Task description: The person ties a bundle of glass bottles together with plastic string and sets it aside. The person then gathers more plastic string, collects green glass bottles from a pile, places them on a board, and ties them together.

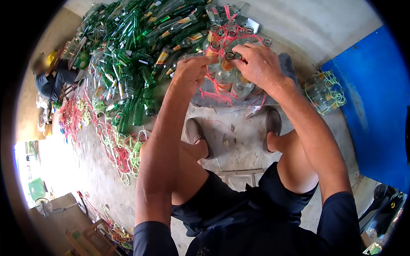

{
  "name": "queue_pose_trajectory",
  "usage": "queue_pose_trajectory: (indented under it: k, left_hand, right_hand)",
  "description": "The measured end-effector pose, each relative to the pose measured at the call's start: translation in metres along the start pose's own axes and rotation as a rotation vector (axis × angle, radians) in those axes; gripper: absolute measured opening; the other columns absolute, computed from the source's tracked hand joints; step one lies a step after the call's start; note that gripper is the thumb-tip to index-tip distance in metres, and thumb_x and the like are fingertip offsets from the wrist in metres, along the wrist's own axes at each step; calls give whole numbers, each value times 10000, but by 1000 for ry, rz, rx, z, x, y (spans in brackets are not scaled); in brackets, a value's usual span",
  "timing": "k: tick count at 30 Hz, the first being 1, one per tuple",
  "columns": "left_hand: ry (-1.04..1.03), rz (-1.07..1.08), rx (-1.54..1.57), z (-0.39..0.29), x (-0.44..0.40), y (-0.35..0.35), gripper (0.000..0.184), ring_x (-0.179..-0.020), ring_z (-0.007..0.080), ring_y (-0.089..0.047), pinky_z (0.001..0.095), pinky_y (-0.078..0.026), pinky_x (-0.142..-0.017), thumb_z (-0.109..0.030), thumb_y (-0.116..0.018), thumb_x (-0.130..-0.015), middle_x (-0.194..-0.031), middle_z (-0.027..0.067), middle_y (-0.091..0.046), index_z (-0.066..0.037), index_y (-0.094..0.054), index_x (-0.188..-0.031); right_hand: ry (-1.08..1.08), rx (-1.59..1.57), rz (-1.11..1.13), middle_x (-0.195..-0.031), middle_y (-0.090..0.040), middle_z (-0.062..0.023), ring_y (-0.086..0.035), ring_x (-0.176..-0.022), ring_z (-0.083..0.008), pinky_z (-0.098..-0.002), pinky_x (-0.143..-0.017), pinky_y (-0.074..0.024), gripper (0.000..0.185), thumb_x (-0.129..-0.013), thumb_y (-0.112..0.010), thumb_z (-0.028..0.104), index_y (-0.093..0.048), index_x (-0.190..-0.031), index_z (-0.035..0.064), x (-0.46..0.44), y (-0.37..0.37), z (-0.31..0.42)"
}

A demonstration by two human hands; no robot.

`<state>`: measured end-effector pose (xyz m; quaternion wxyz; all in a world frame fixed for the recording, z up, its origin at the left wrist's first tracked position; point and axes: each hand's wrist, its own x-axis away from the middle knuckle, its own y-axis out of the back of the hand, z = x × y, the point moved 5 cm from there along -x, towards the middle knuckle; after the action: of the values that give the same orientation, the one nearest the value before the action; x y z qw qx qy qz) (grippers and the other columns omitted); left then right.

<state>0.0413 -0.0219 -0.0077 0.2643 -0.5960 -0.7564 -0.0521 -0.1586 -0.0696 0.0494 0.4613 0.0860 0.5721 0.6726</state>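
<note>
A cluster of clear glass bottles (224, 77) stands upright on a low grey slab (205, 100), with pink plastic string (215, 94) looped around the necks and sides. At the left of the nearest bottle neck is my left hand (192, 71), its fingers curled and its forefinger stretched toward the neck; pink string trails below it. My right hand (259, 65) is at the other side of the same neck, thumb and forefinger bent inward. What the right fingertips pinch, if anything, is too small to make out.
A large heap of green bottles (136, 55) lies to the left, with tangled red and pale string (117, 147) beside it. Another tied bottle bundle (323, 94) stands by the blue panel (367, 106). A person (53, 77) sits at the far left.
</note>
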Motion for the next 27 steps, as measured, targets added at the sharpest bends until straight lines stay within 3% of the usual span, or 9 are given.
queue_pose_trajectory:
  k: [15, 27]
  left_hand:
    - [-324, -93, -363, -17, 19, -4, 216, -483, 19, -283, 252, -185, -457, -212, -757, -891, -592, -108, -452, -60, -839, -1020]
    - [-341, -124, -359, -20, 23, -6, 189, -526, 35, -351, 253, -256, -493, -173, -761, -888, -637, -75, -579, -42, -844, -995]
  right_hand:
    - [-4, -21, 10, -955, -705, -86, -705, -920, -356, -486, -752, -550, 230, -887, -755, 264, -734, -1062, 116, 0, 2, 2]
    - [37, 31, 7, -956, -687, -87, -701, -918, -353, -478, -755, -556, 203, -884, -762, 236, -697, -1024, 106, 0, 4, 7]
